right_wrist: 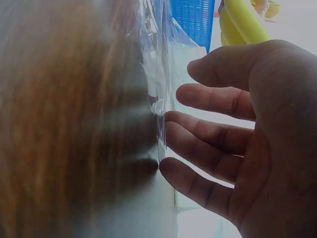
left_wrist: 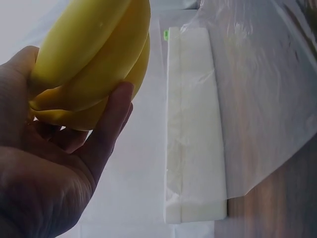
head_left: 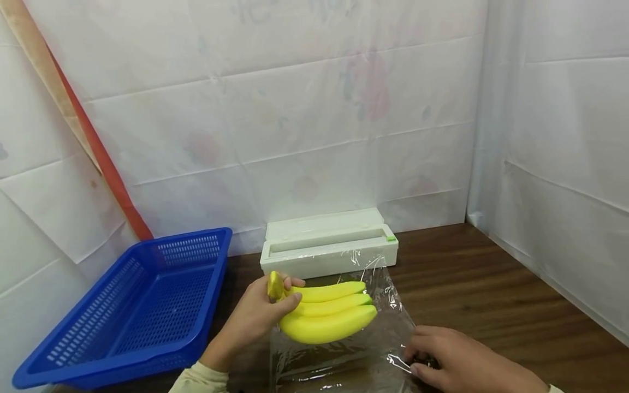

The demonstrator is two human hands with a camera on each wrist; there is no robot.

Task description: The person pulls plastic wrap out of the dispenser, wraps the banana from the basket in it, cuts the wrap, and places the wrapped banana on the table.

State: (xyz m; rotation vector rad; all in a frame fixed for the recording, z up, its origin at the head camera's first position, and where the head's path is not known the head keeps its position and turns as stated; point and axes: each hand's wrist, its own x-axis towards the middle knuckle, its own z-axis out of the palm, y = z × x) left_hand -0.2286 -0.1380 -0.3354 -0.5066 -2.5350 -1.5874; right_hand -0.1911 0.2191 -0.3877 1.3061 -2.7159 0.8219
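Observation:
A bunch of yellow toy-like bananas (head_left: 328,319) hangs over a sheet of clear cling film (head_left: 314,371). My left hand (head_left: 262,305) grips the bunch by its stem end, thumb on the near side. In the left wrist view the bananas (left_wrist: 94,54) rise out of the curled fingers. At the film's right edge is my right hand (head_left: 457,357). Its fingers are apart and slightly bent in the right wrist view, with fingertips (right_wrist: 173,171) touching the film and table and nothing pinched. Behind the bananas, the film runs from a white cling film box (head_left: 329,259).
On the left stands a blue plastic basket (head_left: 196,352) with slotted walls. White sheeting (head_left: 304,136) covers the walls behind and to the right. Brown wood-grain tabletop (head_left: 491,295) shows right of the film. A red strip (head_left: 115,183) slants down behind the basket.

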